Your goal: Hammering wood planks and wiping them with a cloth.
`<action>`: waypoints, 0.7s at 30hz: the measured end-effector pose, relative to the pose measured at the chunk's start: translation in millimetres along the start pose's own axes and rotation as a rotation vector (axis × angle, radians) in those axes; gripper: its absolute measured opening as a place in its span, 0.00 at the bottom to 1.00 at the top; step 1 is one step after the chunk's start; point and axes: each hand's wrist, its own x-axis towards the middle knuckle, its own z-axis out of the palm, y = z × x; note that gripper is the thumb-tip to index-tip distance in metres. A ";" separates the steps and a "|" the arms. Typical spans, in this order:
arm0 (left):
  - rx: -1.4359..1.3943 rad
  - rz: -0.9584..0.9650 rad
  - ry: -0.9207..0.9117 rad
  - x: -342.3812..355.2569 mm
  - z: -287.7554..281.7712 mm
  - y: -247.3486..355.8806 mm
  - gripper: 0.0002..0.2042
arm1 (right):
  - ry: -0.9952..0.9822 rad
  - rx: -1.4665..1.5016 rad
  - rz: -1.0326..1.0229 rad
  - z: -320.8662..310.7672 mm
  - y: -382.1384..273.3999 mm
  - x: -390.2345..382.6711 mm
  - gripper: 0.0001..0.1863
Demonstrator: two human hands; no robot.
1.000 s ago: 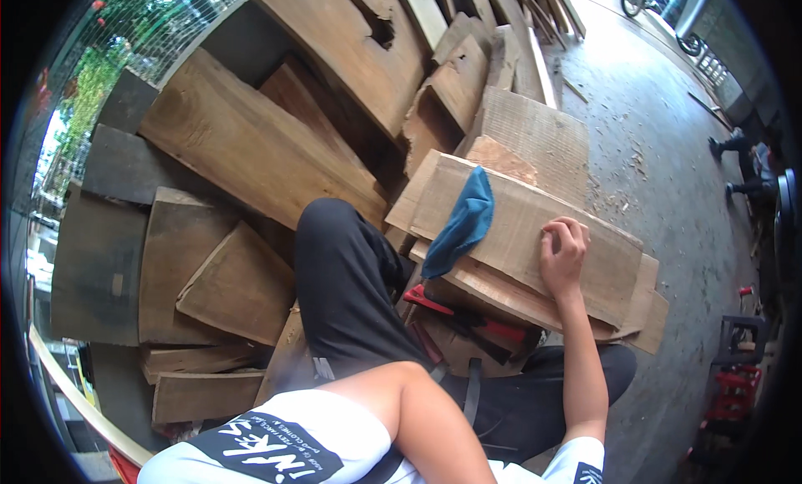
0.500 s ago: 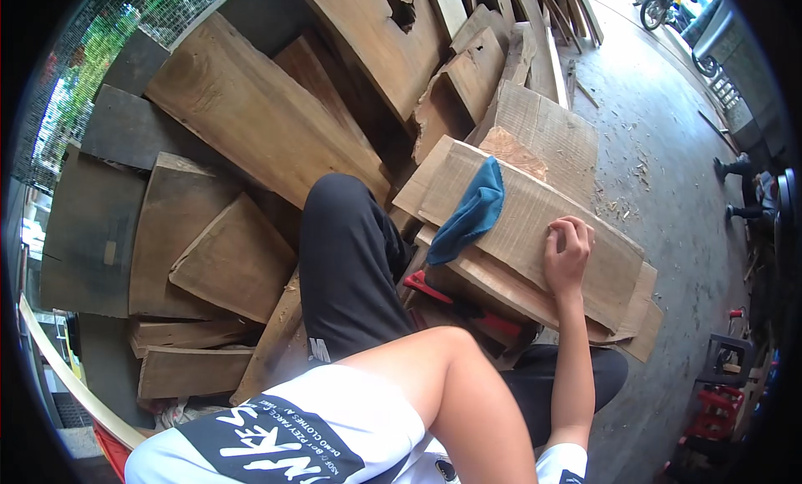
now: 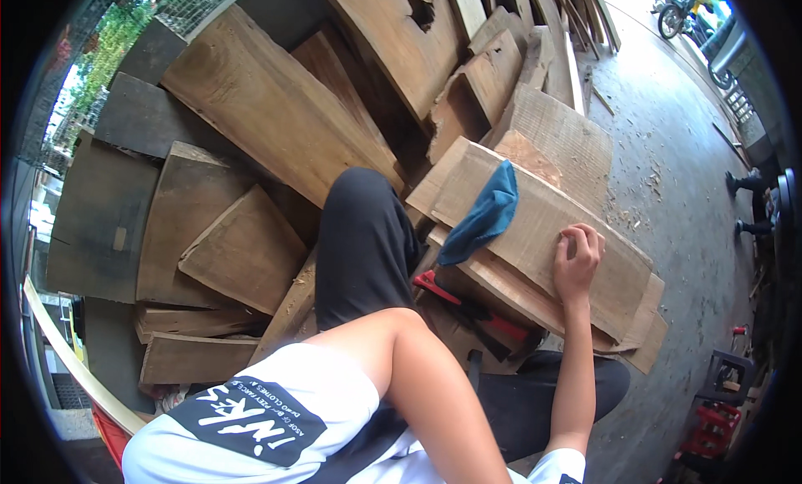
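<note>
My right hand [image 3: 579, 262] rests on the top plank [image 3: 543, 208] of a low stack, its fingers loosely bent and the thumb a little apart. Nothing shows in it. A blue cloth [image 3: 483, 216] lies crumpled over the left part of that plank and hangs past its near edge. Below the cloth, a red and black tool [image 3: 439, 285] sits partly hidden beside the stack; its kind cannot be made out. My left arm bends at the elbow, and its forearm runs down out of the lower edge, so my left hand is out of sight.
Large wooden slabs [image 3: 284, 104] lean and lie to the left and far side. A rough board [image 3: 568, 141] lies beyond the stack. Shavings [image 3: 647, 183] dot the grey floor [image 3: 668, 258] at right. A person's legs [image 3: 746, 204], red stools [image 3: 710, 425] and a motorbike [image 3: 671, 20] stand farther off.
The view has shifted slightly, moving the boards and cloth a little to the right in the picture. My left elbow has moved lower and leftward. My right hand stays on the plank.
</note>
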 end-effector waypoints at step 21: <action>-0.051 -0.042 -0.046 -11.4 -6.4 10.5 0.28 | -0.195 0.072 -0.067 -23.1 -13.7 24.0 0.07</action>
